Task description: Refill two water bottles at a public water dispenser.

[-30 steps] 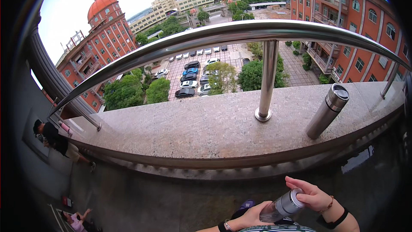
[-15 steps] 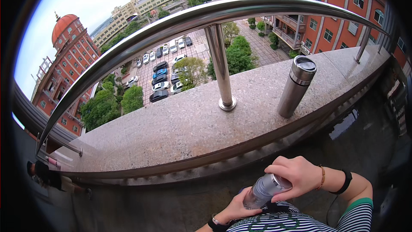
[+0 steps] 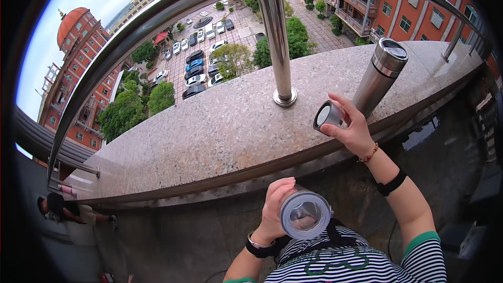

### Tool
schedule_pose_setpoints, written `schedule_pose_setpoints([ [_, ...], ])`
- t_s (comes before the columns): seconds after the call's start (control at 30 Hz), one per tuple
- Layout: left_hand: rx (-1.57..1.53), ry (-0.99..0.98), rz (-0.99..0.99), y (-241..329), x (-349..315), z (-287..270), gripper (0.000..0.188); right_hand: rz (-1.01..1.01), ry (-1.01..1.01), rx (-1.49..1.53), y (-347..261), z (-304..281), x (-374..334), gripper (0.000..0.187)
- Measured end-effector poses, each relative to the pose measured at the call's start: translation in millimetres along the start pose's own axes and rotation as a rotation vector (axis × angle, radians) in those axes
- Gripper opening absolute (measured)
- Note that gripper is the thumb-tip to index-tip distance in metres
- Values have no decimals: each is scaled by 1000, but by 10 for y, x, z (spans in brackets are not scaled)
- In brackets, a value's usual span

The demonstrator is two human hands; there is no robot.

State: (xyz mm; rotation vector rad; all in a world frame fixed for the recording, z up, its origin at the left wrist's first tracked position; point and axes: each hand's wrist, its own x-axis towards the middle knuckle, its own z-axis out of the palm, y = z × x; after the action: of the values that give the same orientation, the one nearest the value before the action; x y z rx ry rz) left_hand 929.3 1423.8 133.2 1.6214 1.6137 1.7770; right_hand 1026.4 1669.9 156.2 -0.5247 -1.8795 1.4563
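My left hand (image 3: 272,208) is wrapped round a clear bottle (image 3: 305,215) in front of my striped shirt. Its round mouth is uncovered and tilts up toward me. Over the near part of the granite ledge (image 3: 209,141), my right hand (image 3: 352,128) grips a silver-grey bottle cap (image 3: 328,116) between thumb and fingers, its pale inside turned to the left. Just behind that hand a steel thermos (image 3: 381,75) stands upright on the ledge with its shiny lid on. My right hand overlaps its lower part; whether they touch I cannot tell.
A curved steel handrail (image 3: 209,1) runs above the ledge on a steel post (image 3: 277,47). Beyond and below lies a car park (image 3: 201,60) with trees and red buildings. At the far left a person (image 3: 65,209) in dark top stands on the wet floor (image 3: 173,236).
The cap has come off the clear bottle. My right hand has carried it up and forward to the ledge beside the thermos. My left hand has tipped the bottle's mouth toward me.
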Motion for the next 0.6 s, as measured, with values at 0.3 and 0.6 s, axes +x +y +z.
schedule_pose_setpoints([
  [0.3,101,3,1,7,-4,-185,81,-253,60,-667,261,-4,17,72],
  [0.6,-247,-402,-502,-73,-17,220,85,-366,220,-830,70,-197,-376,67],
])
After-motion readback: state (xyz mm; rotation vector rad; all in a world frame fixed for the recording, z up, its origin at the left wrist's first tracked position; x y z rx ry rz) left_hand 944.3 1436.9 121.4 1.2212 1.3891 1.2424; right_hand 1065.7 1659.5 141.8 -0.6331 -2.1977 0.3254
